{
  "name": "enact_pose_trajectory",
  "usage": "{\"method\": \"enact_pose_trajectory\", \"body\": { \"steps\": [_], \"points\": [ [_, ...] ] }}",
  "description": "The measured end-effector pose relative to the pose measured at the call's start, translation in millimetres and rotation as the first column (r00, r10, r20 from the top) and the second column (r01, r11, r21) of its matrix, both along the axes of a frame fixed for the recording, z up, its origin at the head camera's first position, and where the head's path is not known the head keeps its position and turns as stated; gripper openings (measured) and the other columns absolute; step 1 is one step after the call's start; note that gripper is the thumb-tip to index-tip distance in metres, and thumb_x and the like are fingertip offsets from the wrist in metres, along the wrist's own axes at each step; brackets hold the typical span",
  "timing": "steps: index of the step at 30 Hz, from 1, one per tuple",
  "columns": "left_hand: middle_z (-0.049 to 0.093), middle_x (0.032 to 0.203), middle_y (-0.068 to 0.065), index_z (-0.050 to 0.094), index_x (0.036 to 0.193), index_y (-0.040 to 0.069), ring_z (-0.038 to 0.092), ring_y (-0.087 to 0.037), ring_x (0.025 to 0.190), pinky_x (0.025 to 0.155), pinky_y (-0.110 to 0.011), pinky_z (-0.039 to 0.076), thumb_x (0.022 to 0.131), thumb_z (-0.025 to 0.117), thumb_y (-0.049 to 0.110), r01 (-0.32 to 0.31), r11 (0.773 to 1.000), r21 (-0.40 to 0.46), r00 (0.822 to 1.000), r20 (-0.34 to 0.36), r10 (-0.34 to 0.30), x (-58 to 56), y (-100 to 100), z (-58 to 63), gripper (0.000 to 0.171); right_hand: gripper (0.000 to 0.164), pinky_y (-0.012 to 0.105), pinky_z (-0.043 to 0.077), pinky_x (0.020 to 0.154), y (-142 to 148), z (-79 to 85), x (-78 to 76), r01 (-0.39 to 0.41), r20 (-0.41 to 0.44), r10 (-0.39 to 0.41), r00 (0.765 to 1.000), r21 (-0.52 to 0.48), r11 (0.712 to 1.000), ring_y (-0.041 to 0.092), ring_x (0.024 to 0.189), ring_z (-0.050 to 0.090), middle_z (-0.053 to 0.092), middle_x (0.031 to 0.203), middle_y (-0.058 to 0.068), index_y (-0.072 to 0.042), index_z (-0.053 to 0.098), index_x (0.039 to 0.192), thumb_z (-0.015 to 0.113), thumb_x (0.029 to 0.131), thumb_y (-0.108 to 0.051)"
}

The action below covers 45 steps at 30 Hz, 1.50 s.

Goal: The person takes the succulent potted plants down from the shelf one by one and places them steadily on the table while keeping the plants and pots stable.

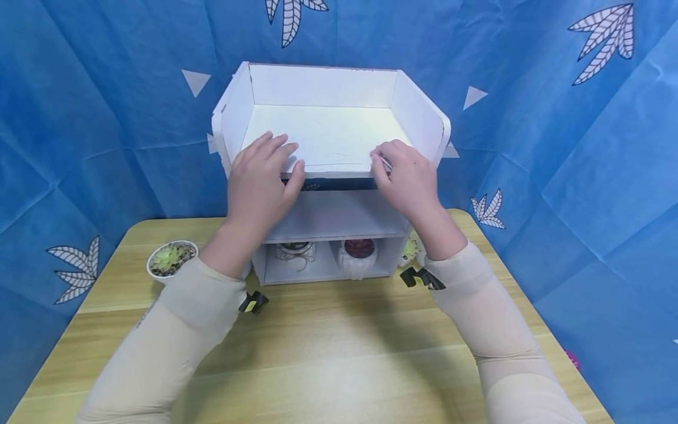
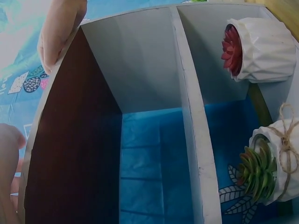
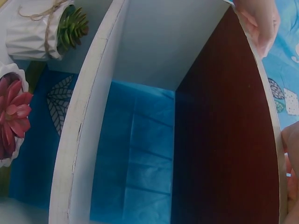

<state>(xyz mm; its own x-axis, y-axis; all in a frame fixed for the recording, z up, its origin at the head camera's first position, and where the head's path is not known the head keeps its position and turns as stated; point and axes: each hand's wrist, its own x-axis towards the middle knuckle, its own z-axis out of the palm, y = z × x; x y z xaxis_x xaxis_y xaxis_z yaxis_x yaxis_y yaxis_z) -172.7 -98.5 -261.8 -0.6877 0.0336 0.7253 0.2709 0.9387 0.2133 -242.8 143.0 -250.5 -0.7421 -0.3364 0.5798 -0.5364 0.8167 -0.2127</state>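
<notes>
A small white two-tier shelf unit with a tray-like top stands at the back of the table. My left hand rests at the left part of the top board's front edge, fingers loosely spread over the board and thumb apart. Near the right part of that edge is my right hand, its fingers bent over the board and the thumb close to the index finger. On the lowest level sit a potted red succulent and a green succulent in a white pot tied with twine.
A round white pot with a pale green succulent stands left of the shelf unit on the wooden table. Another pale green plant shows beside its right side. A blue patterned cloth hangs behind and around the table.
</notes>
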Motion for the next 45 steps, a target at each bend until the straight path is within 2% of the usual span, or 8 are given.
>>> {"method": "enact_pose_trajectory", "body": {
  "steps": [9, 13, 17, 24, 34, 45],
  "points": [
    [0.061, 0.139, -0.010, 0.068, 0.130, 0.009, 0.045, -0.026, 0.140, 0.116, -0.046, 0.033, 0.101, 0.049, 0.041, -0.046, 0.999, -0.010, 0.998, 0.043, 0.047, -5.9, -2, -2.3, 0.046, 0.041, 0.043, 0.052, 0.080, -3, -0.9, -1.8, 0.003, 0.007, -0.003, 1.000, -0.001, 1.000, 0.025, 0.102, 0.064, 0.070, 0.114, 0.007, -0.011, 0.071, 0.116, 0.043, 0.103, -0.037],
    [0.063, 0.136, -0.008, 0.070, 0.126, 0.011, 0.051, -0.026, 0.135, 0.112, -0.047, 0.037, 0.102, 0.046, 0.042, -0.071, 0.997, -0.037, 0.996, 0.043, 0.073, -9.2, -2, -4.8, 0.045, 0.041, 0.043, 0.052, 0.080, -4, -0.9, -2.6, 0.006, 0.006, -0.006, 1.000, -0.001, 1.000, 0.025, 0.101, 0.064, 0.070, 0.114, 0.008, -0.010, 0.071, 0.116, 0.043, 0.103, -0.036],
    [0.066, 0.132, -0.007, 0.073, 0.123, 0.013, 0.057, -0.025, 0.129, 0.108, -0.047, 0.041, 0.102, 0.045, 0.042, -0.088, 0.995, -0.054, 0.995, 0.031, 0.090, -11.5, -1, -7.3, 0.045, 0.040, 0.043, 0.052, 0.079, -4, -2.1, -3.0, 0.014, 0.006, -0.014, 1.000, 0.002, 1.000, 0.025, 0.100, 0.064, 0.070, 0.114, 0.007, -0.011, 0.071, 0.116, 0.043, 0.103, -0.036],
    [0.070, 0.125, -0.006, 0.075, 0.120, 0.012, 0.063, -0.025, 0.120, 0.097, -0.046, 0.047, 0.101, 0.046, 0.039, -0.104, 0.994, -0.027, 0.994, -0.022, 0.103, -15.2, 5, -9.1, 0.043, 0.040, 0.044, 0.053, 0.083, -2, -2.0, -4.1, 0.020, 0.009, -0.020, 1.000, -0.003, 1.000, 0.026, 0.105, 0.064, 0.070, 0.117, 0.008, -0.010, 0.071, 0.117, 0.044, 0.103, -0.036],
    [0.069, 0.126, -0.006, 0.074, 0.121, 0.013, 0.062, -0.025, 0.121, 0.097, -0.047, 0.047, 0.100, 0.046, 0.041, -0.133, 0.991, -0.009, 0.991, 0.016, 0.134, -13.2, 2, -7.4, 0.045, 0.040, 0.045, 0.050, 0.096, -4, -1.1, -2.6, -0.022, 0.010, 0.022, 1.000, 0.002, 1.000, 0.026, 0.119, 0.061, 0.068, 0.125, 0.008, -0.010, 0.070, 0.121, 0.044, 0.104, -0.035],
    [0.069, 0.127, -0.006, 0.074, 0.122, 0.014, 0.062, -0.026, 0.121, 0.099, -0.047, 0.046, 0.100, 0.046, 0.041, -0.133, 0.991, -0.015, 0.990, 0.046, 0.134, -12.3, 3, -5.1, 0.044, 0.040, 0.044, 0.047, 0.103, 1, -0.9, -2.4, -0.058, 0.031, 0.058, 0.998, -0.015, 0.998, 0.024, 0.122, 0.059, 0.067, 0.128, 0.007, -0.011, 0.069, 0.123, 0.045, 0.104, -0.035]
  ]
}}
